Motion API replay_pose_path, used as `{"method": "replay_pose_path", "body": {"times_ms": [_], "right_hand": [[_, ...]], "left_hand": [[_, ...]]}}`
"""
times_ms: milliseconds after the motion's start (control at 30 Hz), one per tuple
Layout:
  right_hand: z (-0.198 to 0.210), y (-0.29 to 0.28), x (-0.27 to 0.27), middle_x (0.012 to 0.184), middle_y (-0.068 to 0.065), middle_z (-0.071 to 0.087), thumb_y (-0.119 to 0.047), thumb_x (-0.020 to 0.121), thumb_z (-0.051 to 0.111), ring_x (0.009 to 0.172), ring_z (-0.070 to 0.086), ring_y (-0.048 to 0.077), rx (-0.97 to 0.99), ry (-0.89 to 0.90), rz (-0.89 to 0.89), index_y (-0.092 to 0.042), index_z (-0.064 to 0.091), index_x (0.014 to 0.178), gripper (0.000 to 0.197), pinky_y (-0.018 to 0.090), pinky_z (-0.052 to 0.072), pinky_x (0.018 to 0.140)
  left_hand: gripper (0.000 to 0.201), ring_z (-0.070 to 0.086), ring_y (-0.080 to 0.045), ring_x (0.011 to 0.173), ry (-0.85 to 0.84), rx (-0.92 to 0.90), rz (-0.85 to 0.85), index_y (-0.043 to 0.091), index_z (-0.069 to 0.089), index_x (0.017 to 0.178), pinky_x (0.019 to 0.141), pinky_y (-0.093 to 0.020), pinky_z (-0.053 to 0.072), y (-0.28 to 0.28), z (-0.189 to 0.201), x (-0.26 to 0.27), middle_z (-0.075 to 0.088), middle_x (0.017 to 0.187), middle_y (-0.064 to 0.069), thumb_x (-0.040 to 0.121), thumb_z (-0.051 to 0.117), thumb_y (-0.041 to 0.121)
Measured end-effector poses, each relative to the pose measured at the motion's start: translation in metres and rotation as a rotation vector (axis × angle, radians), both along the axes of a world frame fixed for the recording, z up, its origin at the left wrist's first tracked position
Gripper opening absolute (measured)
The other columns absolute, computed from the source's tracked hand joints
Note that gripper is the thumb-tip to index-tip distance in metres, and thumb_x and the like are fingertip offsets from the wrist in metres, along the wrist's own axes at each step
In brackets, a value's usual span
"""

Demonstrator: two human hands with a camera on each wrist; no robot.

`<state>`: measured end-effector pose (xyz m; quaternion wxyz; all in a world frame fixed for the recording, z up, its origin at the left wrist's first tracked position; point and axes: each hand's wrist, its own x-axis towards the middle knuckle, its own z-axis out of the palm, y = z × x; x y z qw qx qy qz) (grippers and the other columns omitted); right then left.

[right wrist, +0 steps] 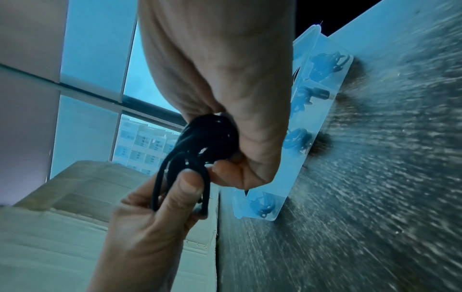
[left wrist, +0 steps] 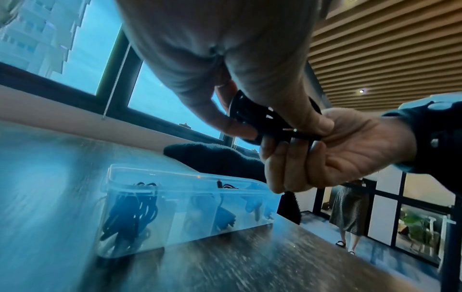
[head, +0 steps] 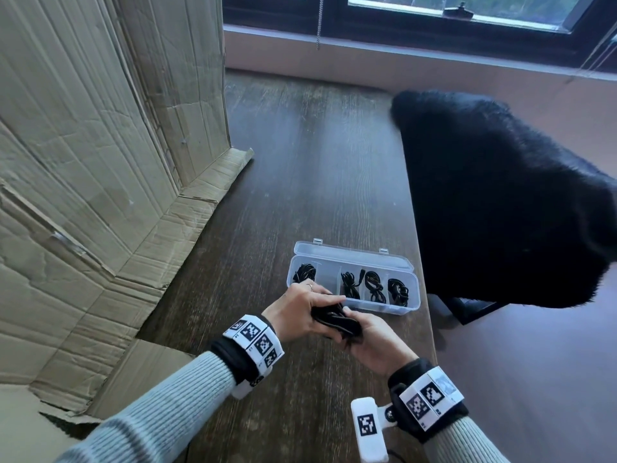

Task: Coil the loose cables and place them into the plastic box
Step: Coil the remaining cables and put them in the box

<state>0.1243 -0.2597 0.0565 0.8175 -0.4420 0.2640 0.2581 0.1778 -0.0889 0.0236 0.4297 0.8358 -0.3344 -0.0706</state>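
A black coiled cable (head: 335, 320) is gripped by the left hand (head: 295, 312) and right hand (head: 375, 342) above a dark wood-grain counter (head: 300, 182), just before the open compartmented plastic box (head: 354, 279); cardboard (head: 83, 162) is seen left, a window (head: 417, 15) beyond.

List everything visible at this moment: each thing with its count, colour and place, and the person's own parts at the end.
plastic box: one, clear, open, on the table in front of the hands.
stowed cables: four black bundles, each in its own compartment; one compartment looks empty.
held cable: one, black, bunched between both hands above the table.
table: one, dark wood.
cardboard: brown creased sheets, left of the table.
fuzzy cover: one, black, right of the table.
window: dark-framed, beyond the table.
bystander: one, checked skirt, far background.
left hand: grips the cable.
right hand: grips the cable.
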Motion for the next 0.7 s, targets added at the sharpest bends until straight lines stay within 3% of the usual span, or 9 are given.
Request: {"method": "replay_pose_path", "body": {"times_ms": [67,167,233,300,367,467,700], "right_hand": [[-0.004,0.003,-0.001,0.094,0.018,0.070,-0.013,0.101,0.039,0.074,0.062,0.021,-0.063,-0.055,0.001,0.004,0.061,0.112,0.030,0.021,0.046,0.052],[-0.005,0.003,-0.004,0.080,0.005,0.070,-0.030,0.104,0.035,0.062,0.051,0.009,-0.221,-0.193,0.083,-0.007,0.066,0.112,0.040,0.024,0.034,0.057],[-0.005,0.000,-0.007,0.076,0.001,0.068,-0.039,0.102,0.039,0.060,0.048,0.007,-0.299,-0.302,0.152,-0.010,0.066,0.115,0.043,0.023,0.032,0.056],[-0.006,-0.001,-0.010,0.082,0.001,0.068,-0.044,0.097,0.049,0.063,0.050,0.005,-0.371,-0.409,0.207,-0.012,0.067,0.115,0.041,0.020,0.035,0.058],[-0.007,-0.001,-0.011,0.077,-0.007,0.068,-0.038,0.094,0.056,0.064,0.053,-0.001,-0.459,-0.467,0.227,-0.009,0.067,0.112,0.035,0.016,0.039,0.059],[-0.011,-0.001,-0.010,0.067,-0.013,0.065,-0.027,0.096,0.055,0.061,0.053,-0.003,-0.525,-0.490,0.231,-0.006,0.067,0.106,0.026,0.014,0.040,0.057],[-0.008,-0.005,-0.010,0.096,0.003,0.071,-0.015,0.093,0.061,0.072,0.062,0.001,-0.430,-0.472,0.169,-0.007,0.066,0.114,0.023,0.016,0.047,0.061]], "left_hand": [[0.063,0.053,-0.008,0.102,0.004,0.004,0.029,0.020,0.067,0.119,0.094,-0.023,0.046,-0.002,-0.002,0.000,0.069,0.109,-0.002,0.061,0.087,0.035],[0.059,0.059,-0.012,0.099,0.016,0.012,0.082,0.018,0.069,0.115,0.093,-0.033,0.050,-0.006,-0.001,-0.003,0.070,0.105,-0.001,0.061,0.087,0.033],[0.056,0.060,-0.013,0.097,0.039,-0.004,0.103,0.019,0.070,0.114,0.091,-0.031,0.051,-0.007,0.000,-0.005,0.070,0.103,0.000,0.062,0.087,0.030],[0.051,0.059,-0.009,0.094,0.036,-0.013,0.101,0.020,0.071,0.111,0.090,-0.021,0.049,-0.007,0.003,-0.005,0.070,0.101,0.000,0.063,0.087,0.028],[0.045,0.056,-0.006,0.090,0.031,-0.001,0.095,0.019,0.073,0.106,0.086,-0.013,0.045,-0.008,0.005,-0.004,0.070,0.098,-0.001,0.064,0.086,0.028],[0.036,0.058,-0.007,0.080,0.073,-0.006,0.081,0.023,0.074,0.095,0.079,-0.020,0.050,-0.010,0.010,-0.002,0.070,0.088,0.002,0.062,0.088,0.029],[0.058,0.064,-0.005,0.092,-0.002,-0.150,0.159,0.022,0.073,0.108,0.086,-0.021,0.051,-0.005,0.002,-0.012,0.072,0.098,0.003,0.054,0.091,0.033]]}}
